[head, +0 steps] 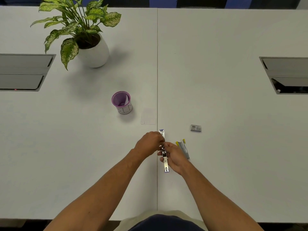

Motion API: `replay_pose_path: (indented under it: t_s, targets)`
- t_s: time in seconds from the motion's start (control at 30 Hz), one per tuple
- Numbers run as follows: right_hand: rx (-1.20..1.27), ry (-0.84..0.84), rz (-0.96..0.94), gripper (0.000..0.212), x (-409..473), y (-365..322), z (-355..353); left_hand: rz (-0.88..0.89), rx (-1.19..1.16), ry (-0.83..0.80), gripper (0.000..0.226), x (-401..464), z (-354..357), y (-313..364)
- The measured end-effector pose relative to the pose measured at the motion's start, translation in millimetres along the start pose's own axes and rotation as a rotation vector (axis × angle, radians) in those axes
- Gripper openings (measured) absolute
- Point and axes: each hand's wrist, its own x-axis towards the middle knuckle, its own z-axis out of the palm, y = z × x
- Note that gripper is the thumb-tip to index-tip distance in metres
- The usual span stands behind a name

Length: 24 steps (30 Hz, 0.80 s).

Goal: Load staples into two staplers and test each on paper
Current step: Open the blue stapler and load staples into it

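Note:
A blue-tipped metal stapler is swung fully open, lying lengthwise along the table seam. My right hand holds it from the right side. My left hand pinches at its middle near the hinge, fingers closed over the staple channel; what they hold is hidden. A second stapler with yellow tips lies open on the table just right of my right hand. A small grey staple box sits further right and back. A white slip of paper lies flat left of the seam.
A purple mesh cup stands left of the paper. A potted plant in a white pot is at the back left. Recessed cable hatches sit at the left and right table edges.

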Motion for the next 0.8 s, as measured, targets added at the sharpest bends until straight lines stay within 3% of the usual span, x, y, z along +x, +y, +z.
replay_pose_path:
  t_s: [0.2,0.33,0.43,0.5,0.57,0.67,0.8]
  targets:
    - [0.010,-0.020,-0.016,0.026,-0.2,-5.1,1.3,-0.002,-0.063,0.022,0.019,0.1,1.7,-0.8]
    - [0.023,-0.041,-0.026,0.026,-0.9,-6.0,0.5,-0.163,-0.359,0.220,0.020,-1.7,7.9,-1.4]
    - [0.036,-0.049,-0.024,0.027,-1.5,-6.7,0.1,-0.338,-0.613,0.280,0.055,-4.2,13.9,-2.9]
    - [0.035,-0.050,-0.018,0.029,-2.2,-6.7,-0.2,-0.433,-0.761,0.212,0.074,-4.5,16.1,-4.7]
    - [0.029,-0.054,-0.016,0.029,-3.3,-5.9,0.7,-0.510,-0.893,0.123,0.080,-5.0,17.5,-8.7]
    - [0.003,-0.060,-0.012,0.029,-4.7,-5.4,1.1,-0.547,-1.127,0.074,0.070,-6.4,20.5,-10.3]
    - [-0.030,-0.073,0.004,0.030,-6.4,-3.5,-0.4,-0.560,-1.124,0.190,0.049,-6.6,23.7,-9.1]
